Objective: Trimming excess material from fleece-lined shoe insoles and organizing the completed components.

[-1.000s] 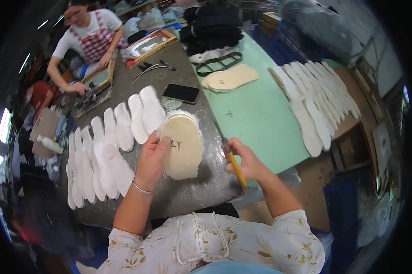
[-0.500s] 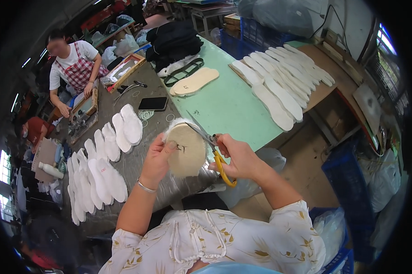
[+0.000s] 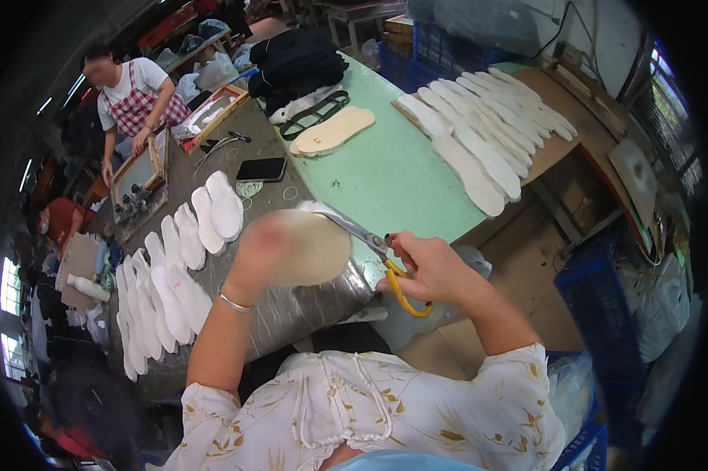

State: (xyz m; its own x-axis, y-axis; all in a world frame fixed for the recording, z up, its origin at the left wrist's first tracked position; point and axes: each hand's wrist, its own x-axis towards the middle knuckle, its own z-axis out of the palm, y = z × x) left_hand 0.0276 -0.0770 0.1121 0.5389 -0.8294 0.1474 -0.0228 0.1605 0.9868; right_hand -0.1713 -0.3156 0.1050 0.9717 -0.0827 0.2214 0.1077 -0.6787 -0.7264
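A beige fleece-backed insole (image 3: 322, 257) is held up in front of me, its tan backing facing me and white fluff at its far edge. My left hand (image 3: 261, 255) grips its left side; blur hides the fingers in part. My right hand (image 3: 428, 271) is closed around yellow-handled scissors (image 3: 398, 286), whose blades reach left along the insole's far right edge. Whether the blades are closed on the fluff I cannot tell. White fluffy insoles (image 3: 165, 302) lie in rows on the dark table left of my left hand.
The dark table (image 3: 291, 318) meets a green tabletop (image 3: 369, 184) bearing beige insoles (image 3: 338, 133). More white insoles (image 3: 479, 161) lie at the right. A phone (image 3: 261, 169) and black-handled pliers (image 3: 224, 141) lie beyond my left hand. A co-worker (image 3: 138, 98) stands far left at a wooden frame (image 3: 140, 180).
The insole has tilted, and my left hand has shifted slightly left. My right hand and the scissors have moved a little right and down. The co-worker's wooden frame is raised more.
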